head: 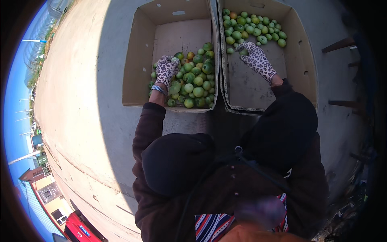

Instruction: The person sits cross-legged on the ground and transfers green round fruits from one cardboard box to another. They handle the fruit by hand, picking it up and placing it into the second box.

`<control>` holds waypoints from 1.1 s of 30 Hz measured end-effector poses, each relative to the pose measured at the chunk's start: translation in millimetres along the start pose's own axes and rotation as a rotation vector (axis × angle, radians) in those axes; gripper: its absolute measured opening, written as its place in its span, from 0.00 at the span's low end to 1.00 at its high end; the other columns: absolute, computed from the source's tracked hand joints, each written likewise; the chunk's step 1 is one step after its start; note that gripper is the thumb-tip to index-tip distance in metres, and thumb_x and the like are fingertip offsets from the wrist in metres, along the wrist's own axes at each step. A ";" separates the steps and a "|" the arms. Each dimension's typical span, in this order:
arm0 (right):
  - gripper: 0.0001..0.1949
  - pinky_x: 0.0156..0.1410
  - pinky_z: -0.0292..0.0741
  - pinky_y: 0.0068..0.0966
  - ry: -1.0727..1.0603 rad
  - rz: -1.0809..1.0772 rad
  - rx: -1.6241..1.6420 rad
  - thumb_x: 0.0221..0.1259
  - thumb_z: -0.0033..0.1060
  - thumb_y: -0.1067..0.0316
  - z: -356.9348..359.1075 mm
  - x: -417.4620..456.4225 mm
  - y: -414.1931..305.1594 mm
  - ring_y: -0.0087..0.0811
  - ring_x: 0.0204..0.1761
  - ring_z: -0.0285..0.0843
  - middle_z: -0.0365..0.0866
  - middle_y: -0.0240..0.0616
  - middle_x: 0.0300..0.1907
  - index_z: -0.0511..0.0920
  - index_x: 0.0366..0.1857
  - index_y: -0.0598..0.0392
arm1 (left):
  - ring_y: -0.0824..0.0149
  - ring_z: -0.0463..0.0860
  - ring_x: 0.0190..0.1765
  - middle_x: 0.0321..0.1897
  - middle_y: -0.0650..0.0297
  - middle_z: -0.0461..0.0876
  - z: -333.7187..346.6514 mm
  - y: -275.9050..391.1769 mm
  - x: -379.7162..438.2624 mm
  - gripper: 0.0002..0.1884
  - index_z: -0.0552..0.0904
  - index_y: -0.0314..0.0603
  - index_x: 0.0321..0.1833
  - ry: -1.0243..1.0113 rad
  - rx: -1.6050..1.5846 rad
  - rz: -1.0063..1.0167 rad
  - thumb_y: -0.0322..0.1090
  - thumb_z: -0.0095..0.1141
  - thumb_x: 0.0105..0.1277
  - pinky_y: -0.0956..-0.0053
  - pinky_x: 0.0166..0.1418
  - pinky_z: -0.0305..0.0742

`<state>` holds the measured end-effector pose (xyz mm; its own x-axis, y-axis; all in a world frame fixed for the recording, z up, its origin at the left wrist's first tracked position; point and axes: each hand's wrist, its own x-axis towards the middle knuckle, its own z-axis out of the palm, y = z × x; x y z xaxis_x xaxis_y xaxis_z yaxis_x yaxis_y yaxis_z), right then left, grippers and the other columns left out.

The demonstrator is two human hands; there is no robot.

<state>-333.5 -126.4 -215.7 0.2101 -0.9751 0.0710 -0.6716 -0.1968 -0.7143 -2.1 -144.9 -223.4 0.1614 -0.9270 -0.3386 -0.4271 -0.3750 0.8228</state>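
Two open cardboard boxes stand side by side before me. In the left box [178,30], green tomatoes [189,77], a few turning orange, lie piled towards the near right corner. My left hand [166,69], in a leopard-print glove, is at the pile's left edge with its fingers curled round a pale green tomato [174,60]. In the right box [254,81], smaller green tomatoes [249,29] are gathered at the far end. My right hand [257,59], gloved alike, is at their near edge, with a green tomato [243,52] at its fingers; whether it grips this one is unclear.
The boxes rest on shaded concrete [115,60], touching or nearly touching along their inner walls. My knees are close to their near edges. Dark leg-like bars [338,45] stick out at the right. Sunlit ground, a building and a red car [80,228] lie far left.
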 end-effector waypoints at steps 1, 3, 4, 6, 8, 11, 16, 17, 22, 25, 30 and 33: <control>0.15 0.62 0.70 0.35 -0.064 0.027 -0.061 0.52 0.63 0.72 5.5 0.0 5.1 0.43 0.55 0.73 0.76 0.43 0.49 0.79 0.45 0.52 | 0.60 0.84 0.42 0.37 0.56 0.84 -8.8 -15.9 7.6 0.12 0.80 0.38 0.47 0.053 0.347 0.181 0.34 0.59 0.61 0.66 0.44 0.80; 0.14 0.62 0.70 0.36 -0.184 0.051 -0.134 0.53 0.58 0.74 9.4 -3.0 8.9 0.45 0.55 0.74 0.76 0.44 0.50 0.79 0.46 0.52 | 0.56 0.83 0.44 0.39 0.55 0.84 -10.6 -36.7 15.8 0.15 0.81 0.41 0.46 0.066 0.783 0.383 0.36 0.62 0.57 0.61 0.49 0.77; 0.15 0.60 0.71 0.36 -0.191 0.055 -0.161 0.51 0.58 0.77 11.0 -4.7 14.4 0.45 0.54 0.74 0.78 0.45 0.48 0.79 0.45 0.53 | 0.54 0.82 0.46 0.39 0.54 0.84 -3.2 -38.5 17.9 0.16 0.81 0.42 0.46 0.026 0.870 0.414 0.37 0.62 0.56 0.60 0.51 0.75; 0.18 0.58 0.72 0.34 -0.199 0.067 -0.214 0.46 0.57 0.82 16.7 -7.6 26.3 0.45 0.52 0.76 0.80 0.45 0.45 0.80 0.44 0.54 | 0.52 0.81 0.48 0.41 0.54 0.83 5.0 -48.1 22.9 0.17 0.81 0.44 0.47 -0.061 1.045 0.509 0.38 0.63 0.54 0.58 0.53 0.74; 0.18 0.58 0.72 0.34 -0.316 0.143 -0.177 0.48 0.55 0.82 20.6 -7.9 33.6 0.47 0.52 0.76 0.81 0.47 0.45 0.79 0.46 0.56 | 0.53 0.80 0.50 0.43 0.54 0.82 8.4 -63.6 25.9 0.18 0.81 0.44 0.48 -0.154 1.221 0.625 0.37 0.62 0.53 0.58 0.54 0.73; 0.18 0.55 0.74 0.33 -0.343 0.198 -0.219 0.49 0.59 0.79 20.9 -15.4 56.5 0.44 0.50 0.78 0.81 0.48 0.45 0.77 0.48 0.60 | 0.54 0.78 0.54 0.47 0.53 0.80 24.1 -43.0 19.1 0.21 0.79 0.44 0.52 -0.361 1.324 0.446 0.37 0.61 0.55 0.59 0.57 0.71; 0.21 0.38 0.80 0.27 -0.355 0.447 0.143 0.48 0.65 0.76 6.2 -3.8 37.0 0.33 0.36 0.83 0.82 0.46 0.40 0.76 0.50 0.62 | 0.54 0.77 0.58 0.54 0.48 0.77 -1.2 -51.3 17.0 0.22 0.76 0.40 0.59 0.037 0.765 0.375 0.31 0.58 0.59 0.63 0.62 0.71; 0.21 0.38 0.80 0.27 -0.349 0.455 0.216 0.47 0.64 0.76 -2.9 -3.1 38.0 0.33 0.35 0.83 0.82 0.46 0.40 0.76 0.50 0.62 | 0.56 0.77 0.57 0.54 0.49 0.77 1.9 -42.6 17.8 0.22 0.75 0.38 0.59 0.105 0.585 0.362 0.31 0.56 0.61 0.65 0.61 0.72; 0.22 0.45 0.79 0.23 -0.152 -0.065 0.414 0.48 0.67 0.75 -13.4 7.5 -1.5 0.28 0.44 0.81 0.80 0.41 0.45 0.77 0.51 0.58 | 0.66 0.80 0.51 0.54 0.52 0.78 19.8 42.8 -29.5 0.19 0.72 0.31 0.61 -0.054 -0.109 0.484 0.29 0.51 0.68 0.75 0.55 0.78; 0.23 0.49 0.79 0.24 -0.047 -0.228 0.577 0.48 0.69 0.72 -9.8 0.5 -56.1 0.29 0.46 0.80 0.80 0.37 0.46 0.77 0.52 0.52 | 0.68 0.79 0.52 0.54 0.56 0.77 33.6 91.6 -81.5 0.20 0.70 0.33 0.63 -0.422 -0.400 0.313 0.30 0.51 0.69 0.75 0.55 0.77; 0.22 0.55 0.76 0.30 0.039 -0.519 -0.044 0.54 0.66 0.62 -3.4 -16.4 -54.1 0.37 0.51 0.78 0.79 0.35 0.49 0.76 0.55 0.44 | 0.71 0.78 0.53 0.53 0.59 0.78 75.1 87.7 -95.4 0.20 0.72 0.34 0.61 -0.466 -0.422 0.313 0.30 0.54 0.67 0.78 0.55 0.76; 0.22 0.60 0.74 0.33 0.033 -0.552 -0.190 0.56 0.64 0.58 0.7 -18.7 -68.5 0.36 0.55 0.76 0.79 0.35 0.51 0.75 0.57 0.44 | 0.70 0.78 0.52 0.51 0.59 0.79 56.5 71.8 -90.7 0.19 0.75 0.34 0.58 -0.368 -0.296 0.364 0.30 0.57 0.65 0.77 0.55 0.75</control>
<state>-291.0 -94.7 -168.6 0.5447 -0.7254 0.4209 -0.5854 -0.6882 -0.4286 -97.7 -87.1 -159.4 -0.2907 -0.9513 -0.1029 -0.1220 -0.0698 0.9901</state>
